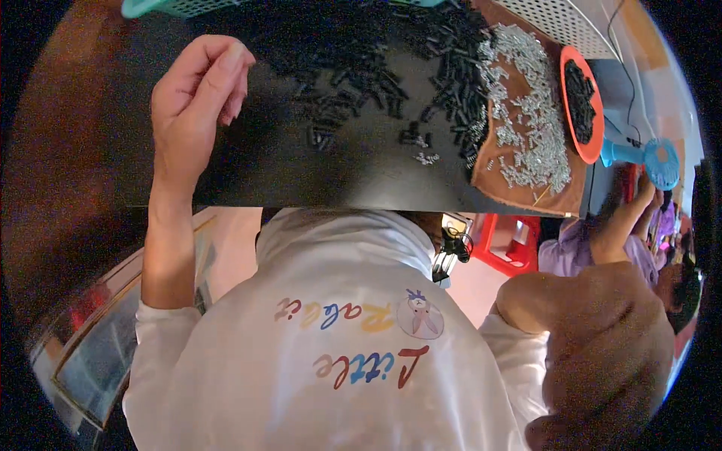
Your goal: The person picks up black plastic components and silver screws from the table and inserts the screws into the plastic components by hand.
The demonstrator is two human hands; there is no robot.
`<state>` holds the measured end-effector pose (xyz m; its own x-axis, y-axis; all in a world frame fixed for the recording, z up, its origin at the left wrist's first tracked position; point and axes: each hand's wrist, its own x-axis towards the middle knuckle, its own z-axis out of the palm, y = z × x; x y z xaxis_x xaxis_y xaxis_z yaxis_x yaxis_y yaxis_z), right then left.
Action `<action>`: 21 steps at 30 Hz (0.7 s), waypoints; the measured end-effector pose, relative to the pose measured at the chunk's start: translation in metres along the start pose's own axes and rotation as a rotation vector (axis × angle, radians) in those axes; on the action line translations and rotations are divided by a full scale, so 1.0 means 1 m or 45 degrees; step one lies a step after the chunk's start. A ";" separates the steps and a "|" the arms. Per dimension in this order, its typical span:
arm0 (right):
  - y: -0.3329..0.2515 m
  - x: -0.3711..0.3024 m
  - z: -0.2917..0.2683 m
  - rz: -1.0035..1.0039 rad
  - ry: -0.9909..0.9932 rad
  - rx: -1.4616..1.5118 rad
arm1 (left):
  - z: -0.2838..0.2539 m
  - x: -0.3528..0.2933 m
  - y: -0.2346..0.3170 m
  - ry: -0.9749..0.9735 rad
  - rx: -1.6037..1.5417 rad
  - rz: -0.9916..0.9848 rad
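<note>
My left hand [199, 94] is raised over the left part of the dark table [263, 177]. Its fingers are curled in and the thumb lies against them; whatever they may hold is hidden. My right hand [609, 346] is a large, dim shape close to the camera at the lower right, its fingers not clear. Many small black tube-like pieces [361, 79] lie heaped and scattered across the table. To their right, small silver screw-like parts [530, 113] are spread on a brown cloth [492, 177]. A few silver bits [426, 158] sit beside the black pieces.
An orange-red dish [596, 146] of black pieces stands right of the cloth, by a light blue handheld fan [660, 161]. A white perforated basket [571, 26] and a green basket [162, 7] are at the far edge. Beyond a red stool [511, 259], another person's arm [620, 233] shows.
</note>
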<state>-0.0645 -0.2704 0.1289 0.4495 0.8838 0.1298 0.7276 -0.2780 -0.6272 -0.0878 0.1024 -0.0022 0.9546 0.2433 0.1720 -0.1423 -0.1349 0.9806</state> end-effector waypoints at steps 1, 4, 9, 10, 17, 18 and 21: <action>0.006 0.003 -0.003 -0.007 -0.021 0.000 | -0.004 0.003 -0.002 0.009 0.080 -0.014; 0.004 0.003 -0.001 -0.062 -0.094 -0.004 | -0.025 0.009 -0.029 0.013 0.388 0.088; 0.015 0.067 0.075 -0.162 0.516 0.012 | -0.036 0.012 -0.053 -0.036 0.875 0.444; 0.001 0.065 0.063 0.017 0.370 0.101 | -0.033 0.018 -0.052 -0.072 0.946 0.563; 0.012 0.044 0.064 0.185 0.328 0.158 | -0.002 0.031 -0.035 -0.077 1.250 0.606; 0.014 0.041 0.064 0.194 0.327 0.169 | 0.001 0.033 -0.034 -0.086 1.257 0.609; 0.018 0.032 0.063 0.208 0.322 0.186 | 0.015 0.036 -0.034 -0.137 1.293 0.647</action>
<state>-0.0696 -0.2237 0.0730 0.6817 0.7055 0.1937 0.5617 -0.3351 -0.7564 -0.0444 0.1010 -0.0313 0.8716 -0.1389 0.4701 -0.2880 -0.9211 0.2619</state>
